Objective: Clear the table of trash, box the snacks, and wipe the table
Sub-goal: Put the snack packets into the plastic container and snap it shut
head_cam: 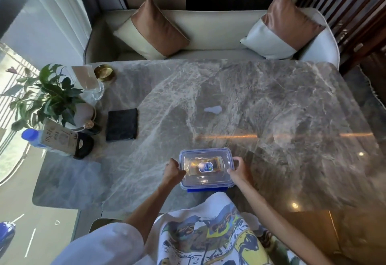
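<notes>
- Two hands work the clear snack box (206, 168) at the near edge of the marble table (271, 97): our left hand (173, 171) grips its left side, our right hand (238, 170) its right, fingers curled on the lid rim.
- Inside the box we see a yellow snack packet (205, 167); the lid sits on top, and the blue latch (206, 190) nearest us looks unclipped.
- We judge the main risk to be uneven pressing, which could leave the lid skewed or send the box sliding on the glossy stone.
- One small white scrap (213, 109) lies mid-table, easy to overlook.
- Well left, the folded dark cloth (122, 124) waits for wiping.
</notes>
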`<state>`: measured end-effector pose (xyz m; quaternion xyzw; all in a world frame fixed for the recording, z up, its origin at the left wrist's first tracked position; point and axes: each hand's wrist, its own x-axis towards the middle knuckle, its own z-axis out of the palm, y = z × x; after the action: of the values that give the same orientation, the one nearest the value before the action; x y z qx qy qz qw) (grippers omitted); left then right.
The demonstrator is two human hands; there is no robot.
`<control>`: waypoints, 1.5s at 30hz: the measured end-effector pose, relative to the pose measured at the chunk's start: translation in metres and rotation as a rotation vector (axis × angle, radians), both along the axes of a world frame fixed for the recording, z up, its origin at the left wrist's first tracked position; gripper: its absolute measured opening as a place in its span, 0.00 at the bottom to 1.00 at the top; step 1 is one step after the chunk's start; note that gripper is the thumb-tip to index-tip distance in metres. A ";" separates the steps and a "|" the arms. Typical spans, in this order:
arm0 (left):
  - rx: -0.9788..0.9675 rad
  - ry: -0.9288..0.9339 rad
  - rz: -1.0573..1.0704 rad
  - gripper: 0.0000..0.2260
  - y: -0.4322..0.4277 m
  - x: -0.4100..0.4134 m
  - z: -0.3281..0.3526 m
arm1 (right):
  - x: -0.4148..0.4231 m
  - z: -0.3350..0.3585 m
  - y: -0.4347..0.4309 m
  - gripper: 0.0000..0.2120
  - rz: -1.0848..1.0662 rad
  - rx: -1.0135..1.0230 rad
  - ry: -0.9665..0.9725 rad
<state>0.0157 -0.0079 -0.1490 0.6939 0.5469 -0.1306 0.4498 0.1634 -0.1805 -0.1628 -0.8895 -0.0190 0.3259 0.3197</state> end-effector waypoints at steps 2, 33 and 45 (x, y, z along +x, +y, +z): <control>0.030 0.076 -0.145 0.23 0.003 0.011 0.000 | 0.002 -0.001 0.001 0.21 -0.028 -0.011 0.045; 0.456 -0.061 -0.796 0.23 -0.002 0.074 0.001 | -0.047 -0.009 -0.026 0.30 -0.547 0.196 0.388; 0.559 -0.107 -1.182 0.41 -0.048 -0.029 -0.032 | -0.068 -0.013 -0.043 0.17 -0.645 0.363 0.754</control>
<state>-0.0128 -0.0554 -0.1815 0.9738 0.0638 -0.1741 0.1314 0.0958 -0.2235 -0.1757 -0.6015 0.3158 0.4996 0.5375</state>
